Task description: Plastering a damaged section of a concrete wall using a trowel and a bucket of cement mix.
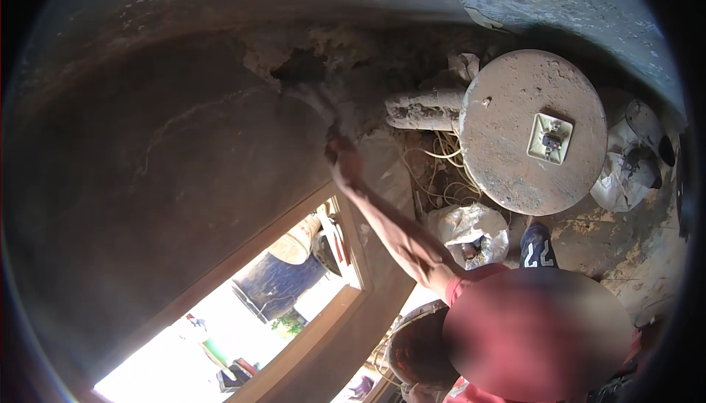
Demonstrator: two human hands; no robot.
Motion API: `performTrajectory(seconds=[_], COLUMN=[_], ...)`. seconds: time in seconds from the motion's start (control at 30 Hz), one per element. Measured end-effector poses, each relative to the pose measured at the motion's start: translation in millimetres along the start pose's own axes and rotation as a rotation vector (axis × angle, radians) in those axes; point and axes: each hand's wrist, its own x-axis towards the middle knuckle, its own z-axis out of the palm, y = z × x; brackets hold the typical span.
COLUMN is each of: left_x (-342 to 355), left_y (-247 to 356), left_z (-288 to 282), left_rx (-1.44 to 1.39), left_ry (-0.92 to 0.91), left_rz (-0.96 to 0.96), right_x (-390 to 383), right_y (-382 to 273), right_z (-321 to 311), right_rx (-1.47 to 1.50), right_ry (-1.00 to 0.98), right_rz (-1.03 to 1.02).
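We are holding our left hand (346,164) at or near the brown wall (213,145), close to a ragged dark patch (300,67); our fingers (336,143) are looking curled, but we cannot tell what, if anything, they are gripping. To the right, a round tabletop (500,138) is carrying a square electrical fitting (551,140).

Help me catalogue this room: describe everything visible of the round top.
The round top is grey-brown, material unclear, blotched and gritty. It appears level; its support is hidden. A pale square tray with a dark fitting rests slightly right of centre. Pale cables loop beside it, left.
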Motion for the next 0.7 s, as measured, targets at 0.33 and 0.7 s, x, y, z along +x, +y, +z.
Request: performTrajectory(seconds=[0.33,0.7], left_x=[-3.3,-1.8], left_y=[-1.3,-7.8], left_z=[2.8,9.6], left_rx=[0.012,0.014], left_ry=[-0.056,-0.072], left_rz=[-0.034,-0.054], right_x=[65.1,103.5], right_y=[23.3,-7.7], right_z=[-23.8,7.8], right_rx=[0.084,0.205], right_ry=[-0.049,-0.169], right_rz=[0.293,0.159])
